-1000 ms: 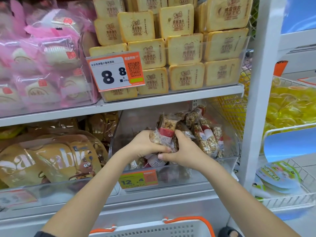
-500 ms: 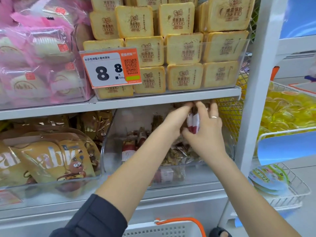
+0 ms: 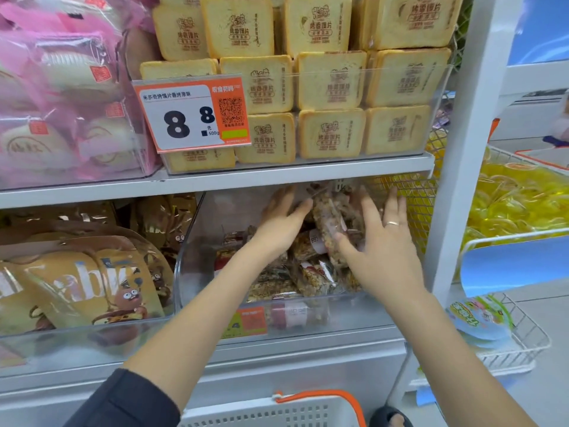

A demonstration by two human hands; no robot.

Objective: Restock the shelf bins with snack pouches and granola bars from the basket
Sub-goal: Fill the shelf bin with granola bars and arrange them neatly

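Both my hands reach into the clear bin (image 3: 197, 272) on the lower shelf. It holds a loose pile of granola bars (image 3: 311, 278) in clear wrappers with red labels. One granola bar (image 3: 328, 229) stands nearly upright between my hands. My left hand (image 3: 281, 224) lies flat against its left side, fingers straight. My right hand (image 3: 383, 254), with a ring on it, has spread fingers and its thumb rests on the bar's front. Neither hand closes around anything. The white basket (image 3: 271, 416) with an orange handle sits at the bottom edge, its contents hidden.
Gold snack pouches (image 3: 92, 288) fill the bin to the left. The shelf above (image 3: 308, 174) carries toast-shaped packs (image 3: 332, 81), pink bags (image 3: 61, 97) and an 8.8 price tag (image 3: 191, 117). A white upright (image 3: 455, 149) and wire baskets (image 3: 517, 349) stand at the right.
My hands lifted a bundle of bars from the bin's front up to its back. They have now opened and spread, with the bars resting on the pile.
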